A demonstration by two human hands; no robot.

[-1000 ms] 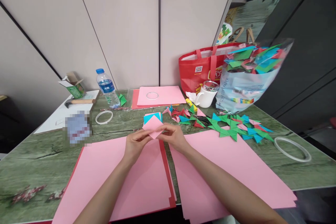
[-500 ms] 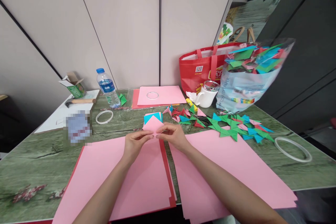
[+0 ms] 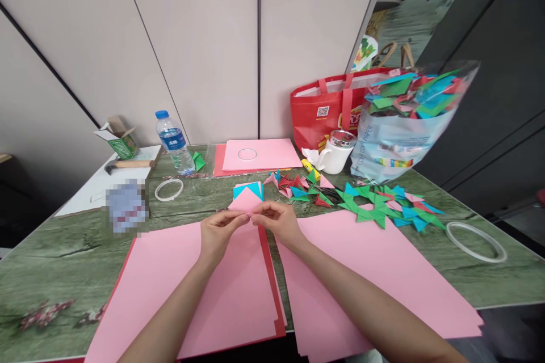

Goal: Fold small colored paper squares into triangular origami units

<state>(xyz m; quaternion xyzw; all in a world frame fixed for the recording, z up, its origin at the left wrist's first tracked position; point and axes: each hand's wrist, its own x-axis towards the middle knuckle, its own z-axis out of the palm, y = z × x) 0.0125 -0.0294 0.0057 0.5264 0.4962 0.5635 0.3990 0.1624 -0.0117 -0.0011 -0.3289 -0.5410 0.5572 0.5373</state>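
A small pink paper square (image 3: 244,202) is pinched at its near edge by both hands, just above the table's middle. My left hand (image 3: 218,231) grips it from the left with fingers pressed together. My right hand (image 3: 277,222) pinches it from the right. Behind the square lies a small stack of blue and pink paper squares (image 3: 251,188). Under my forearms lie a large pink sheet on a red one (image 3: 204,295) and another large pink sheet (image 3: 374,272).
Folded paper triangles (image 3: 374,207) in green, blue, red and pink spread to the right. Behind them stand a white mug (image 3: 334,156), a clear bag of folded pieces (image 3: 400,125) and a red tote (image 3: 327,110). A water bottle (image 3: 172,142), tape rings (image 3: 168,189) and a hammer (image 3: 128,164) lie left.
The pink square's lower corner has been folded or drawn in, so less of it shows below my fingers. My fingertips have come closer together at its near edge.
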